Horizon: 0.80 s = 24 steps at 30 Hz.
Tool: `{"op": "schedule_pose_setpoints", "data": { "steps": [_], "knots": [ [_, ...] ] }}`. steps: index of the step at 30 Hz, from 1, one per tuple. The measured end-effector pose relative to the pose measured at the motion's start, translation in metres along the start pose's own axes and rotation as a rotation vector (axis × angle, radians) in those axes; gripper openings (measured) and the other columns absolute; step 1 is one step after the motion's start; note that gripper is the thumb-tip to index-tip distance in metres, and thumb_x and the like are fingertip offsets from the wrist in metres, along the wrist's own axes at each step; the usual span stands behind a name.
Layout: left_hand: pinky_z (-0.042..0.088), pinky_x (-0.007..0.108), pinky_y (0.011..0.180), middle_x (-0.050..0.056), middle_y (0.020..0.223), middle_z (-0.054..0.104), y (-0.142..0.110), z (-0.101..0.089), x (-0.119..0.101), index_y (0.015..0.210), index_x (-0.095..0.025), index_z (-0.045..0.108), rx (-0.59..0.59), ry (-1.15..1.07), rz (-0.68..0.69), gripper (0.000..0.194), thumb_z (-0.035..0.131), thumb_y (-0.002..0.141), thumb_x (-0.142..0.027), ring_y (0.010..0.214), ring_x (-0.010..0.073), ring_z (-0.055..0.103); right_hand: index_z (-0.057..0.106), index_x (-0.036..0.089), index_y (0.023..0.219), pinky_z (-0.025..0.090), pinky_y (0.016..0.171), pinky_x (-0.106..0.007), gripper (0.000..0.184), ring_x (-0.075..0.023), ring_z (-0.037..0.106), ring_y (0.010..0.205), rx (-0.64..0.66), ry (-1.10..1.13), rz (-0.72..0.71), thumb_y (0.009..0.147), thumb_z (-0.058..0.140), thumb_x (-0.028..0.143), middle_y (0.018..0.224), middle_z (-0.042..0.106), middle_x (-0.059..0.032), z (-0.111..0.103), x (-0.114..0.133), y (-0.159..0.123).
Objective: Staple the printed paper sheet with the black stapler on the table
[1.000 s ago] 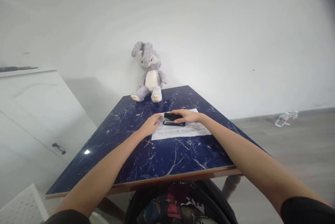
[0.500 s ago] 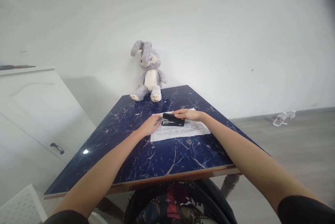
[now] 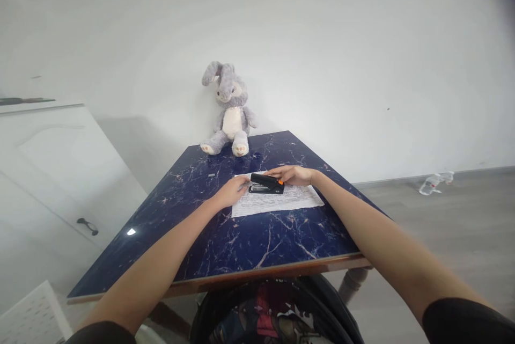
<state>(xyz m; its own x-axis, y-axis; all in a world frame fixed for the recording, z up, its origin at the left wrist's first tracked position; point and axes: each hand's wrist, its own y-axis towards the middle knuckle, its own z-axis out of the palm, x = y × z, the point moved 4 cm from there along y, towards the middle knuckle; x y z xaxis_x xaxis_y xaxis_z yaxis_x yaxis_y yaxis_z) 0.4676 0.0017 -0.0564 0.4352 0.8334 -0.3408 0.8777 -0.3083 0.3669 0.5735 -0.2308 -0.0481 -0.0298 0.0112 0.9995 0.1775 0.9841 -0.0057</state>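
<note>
Left hand [image 3: 232, 191] first: I see its fingers gathered at the left side of the printed paper [image 3: 277, 204], just beside the stapler's front; whether they pinch anything I can't tell. Rightward, the black stapler [image 3: 271, 183] sits over the paper on the blue table [image 3: 241, 250], its top arm raised. My right hand [image 3: 296, 175] has shifted to the stapler's rear, baring an orange part [image 3: 280, 182]; its fingers bend behind the top, any pinch unclear. I judge the stapler less firmly steadied now.

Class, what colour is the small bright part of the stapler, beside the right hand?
Orange: the small bright part on the black stapler, seen in the head view.
</note>
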Motion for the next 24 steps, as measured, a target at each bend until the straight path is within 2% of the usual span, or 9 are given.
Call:
{"op": "schedule_pose_setpoints", "data": {
  "steps": [8,13,18,24],
  "knots": [
    [0.043,0.043,0.112,0.010,0.132,0.066,-0.0003,-0.0003,0.0000,0.122,-0.021,0.067,0.009,0.003,-0.002,0.033,0.053,0.093,-0.020,0.126,0.0265,0.059,0.049,0.023,0.145,0.040,0.113,-0.049,0.080,-0.0279,0.051,0.136,0.038,-0.069,0.001,0.066,0.052,0.008,0.148,0.056,-0.0068,0.0006,-0.0016,0.0006],
    [0.043,0.044,0.112,0.010,0.132,0.066,-0.0003,-0.0004,-0.0004,0.122,-0.021,0.067,0.012,0.011,-0.006,0.033,0.053,0.093,-0.019,0.125,0.0270,0.059,0.047,0.023,0.146,0.039,0.114,-0.048,0.076,-0.0275,0.051,0.136,0.070,-0.081,-0.002,0.072,0.055,0.010,0.148,0.055,-0.0077,0.0029,0.0010,-0.0011],
    [0.042,0.043,0.112,0.010,0.133,0.065,-0.0003,-0.0016,-0.0029,0.124,-0.021,0.066,0.028,0.026,-0.008,0.033,0.052,0.094,-0.020,0.127,0.0267,0.058,0.048,0.023,0.145,0.039,0.115,-0.047,0.075,-0.0273,0.049,0.137,0.041,-0.077,0.010,0.072,0.055,0.009,0.153,0.049,-0.0078,0.0032,0.0018,-0.0019],
    [0.042,0.044,0.112,0.011,0.134,0.064,0.0001,-0.0019,-0.0028,0.124,-0.020,0.066,0.035,0.015,-0.004,0.033,0.052,0.094,-0.020,0.126,0.0270,0.058,0.047,0.023,0.147,0.038,0.114,-0.048,0.071,-0.0284,0.050,0.136,0.080,-0.084,-0.035,0.079,0.061,0.014,0.153,0.049,-0.0084,0.0022,0.0002,-0.0012]
  ]
}}
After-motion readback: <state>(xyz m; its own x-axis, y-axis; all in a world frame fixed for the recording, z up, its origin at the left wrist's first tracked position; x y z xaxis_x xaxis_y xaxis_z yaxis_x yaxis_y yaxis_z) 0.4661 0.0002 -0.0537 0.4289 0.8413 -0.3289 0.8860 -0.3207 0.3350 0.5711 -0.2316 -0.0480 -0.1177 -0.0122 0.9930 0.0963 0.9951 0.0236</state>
